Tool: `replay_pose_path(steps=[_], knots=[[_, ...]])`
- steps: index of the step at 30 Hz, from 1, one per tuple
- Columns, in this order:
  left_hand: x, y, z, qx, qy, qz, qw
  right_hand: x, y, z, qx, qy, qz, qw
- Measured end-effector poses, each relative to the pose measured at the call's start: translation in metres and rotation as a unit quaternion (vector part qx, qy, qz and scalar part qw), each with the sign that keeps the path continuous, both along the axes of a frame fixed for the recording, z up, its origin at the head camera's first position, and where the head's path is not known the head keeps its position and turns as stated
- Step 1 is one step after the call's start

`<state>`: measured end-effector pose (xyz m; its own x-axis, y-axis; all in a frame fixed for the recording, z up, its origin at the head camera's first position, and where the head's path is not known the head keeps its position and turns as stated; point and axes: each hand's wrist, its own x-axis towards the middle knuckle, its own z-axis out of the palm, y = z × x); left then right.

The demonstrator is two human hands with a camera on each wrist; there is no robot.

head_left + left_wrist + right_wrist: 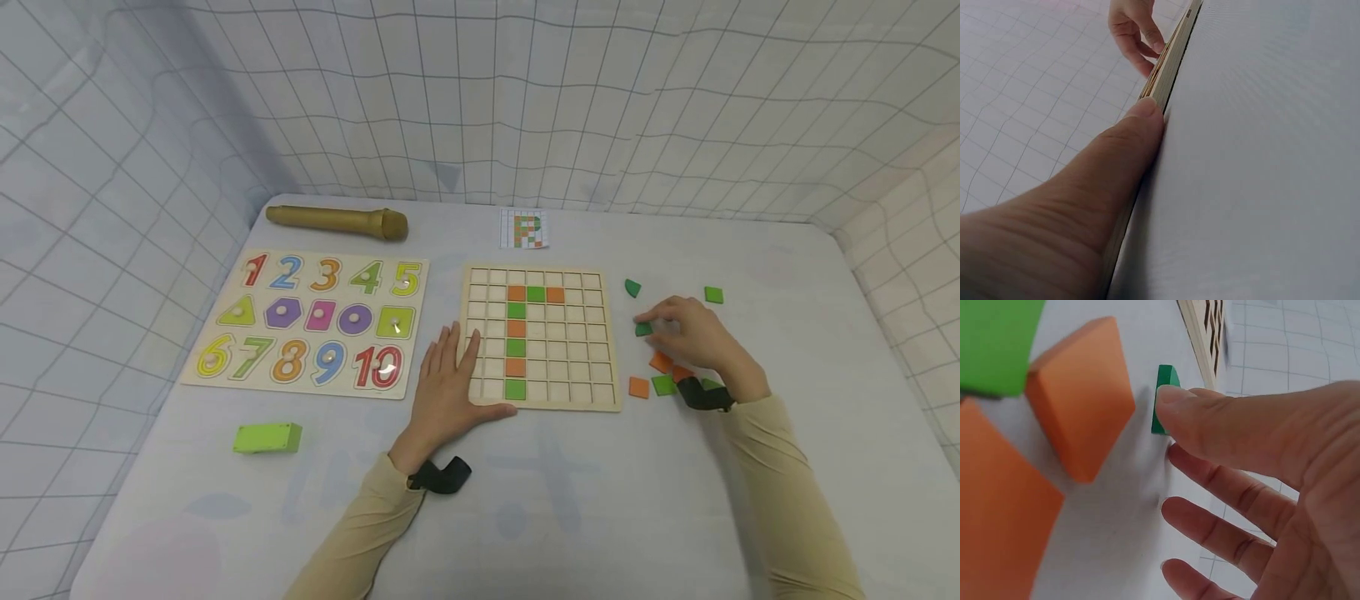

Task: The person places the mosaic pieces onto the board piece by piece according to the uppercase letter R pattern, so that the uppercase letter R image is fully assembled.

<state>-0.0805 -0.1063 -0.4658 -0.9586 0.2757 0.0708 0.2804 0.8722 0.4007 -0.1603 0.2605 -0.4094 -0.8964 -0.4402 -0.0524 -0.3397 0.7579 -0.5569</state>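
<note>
My right hand (693, 335) pinches a dark green quarter-round tile (1159, 415) between thumb and index finger, low over the table right of the grid board. The other fingers spread loosely in the right wrist view. My left hand (444, 390) rests with straight fingers on the left front corner of the wooden grid board (558, 350), its thumb along the front edge. Orange and green square tiles fill one column of the board and part of a row near its top. Around my right hand lie another quarter-round tile (633, 287), an orange tile (639, 387) and several more.
Behind the board lies a small pattern card (525, 228). To the left are a number-and-shape peg puzzle (416, 333), a gold microphone (330, 219) and a green block (267, 437). A green square tile (713, 295) lies at the far right. Grid-patterned cloth walls enclose the table.
</note>
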Motion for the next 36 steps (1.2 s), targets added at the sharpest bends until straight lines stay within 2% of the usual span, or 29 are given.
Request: replay_pose_path(steps=[10,18,23,30,36], knots=[[0.0,0.001,0.0,0.005,0.003,0.001,1.0,-0.001,0.003,-0.003,0.015,0.024,0.001,1.0],[0.0,0.001,0.001,0.004,-0.004,0.003,1.0,-0.009,0.005,0.001,0.026,-0.011,0.005,1.0],[0.001,0.001,0.001,0.003,-0.001,0.004,1.0,-0.016,0.005,0.003,0.049,-0.013,0.01,0.999],[0.001,0.0,0.0,0.003,-0.001,0.004,1.0,-0.023,0.002,0.009,0.071,-0.045,-0.012,0.996],[0.0,0.0,0.0,0.005,-0.001,0.003,1.0,-0.022,0.005,0.012,0.106,-0.043,-0.046,0.992]])
